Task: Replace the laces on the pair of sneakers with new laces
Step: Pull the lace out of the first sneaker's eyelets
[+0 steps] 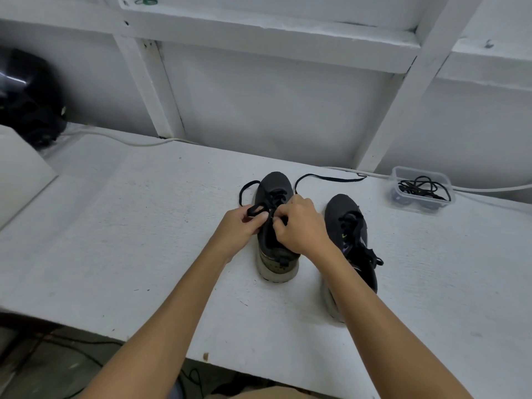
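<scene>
Sneakers, 2 of them, stand side by side on the white tabletop with heels toward its near edge and toes toward the far edge. Nearest, the right sneaker [352, 234] is partly hidden by the forearm; its black lace looks threaded and loosely bunched. Just beyond, both hands work over the left sneaker [275, 223]: the left hand [240, 228] has its grip pinched on a flat loop of the black lace [253, 210], and the right hand [299, 226] has its grip curled tight at the eyelets, seemingly on the same lace, though the fingertips are hidden. Loose lace ends trail past the toe toward the far edge. Judging by looks, the lace is soft, limp and light, best taken near its stiff tip for threading, while the knit upper will give, so the shoe may need steadying at the tongue. Toward the far right corner sits a clear plastic tub [421, 191] holding coiled black laces. No brand or writing is readable.
</scene>
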